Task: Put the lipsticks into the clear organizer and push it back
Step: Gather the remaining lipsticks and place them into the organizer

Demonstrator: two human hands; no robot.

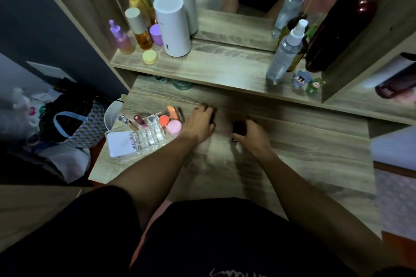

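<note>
Fingers (239,135) of right hand (252,137) curled around dark lipstick (238,129), clear organizer (146,139) well left beside left hand (199,122), its grip unclear.

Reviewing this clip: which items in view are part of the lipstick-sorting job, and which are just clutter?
Job:
clear organizer
dark lipstick in right hand
left hand, over another dark item, blurred

Lying about:
white cylinder
spray bottle
purple dropper bottle
yellow jar
two small figurines
</note>
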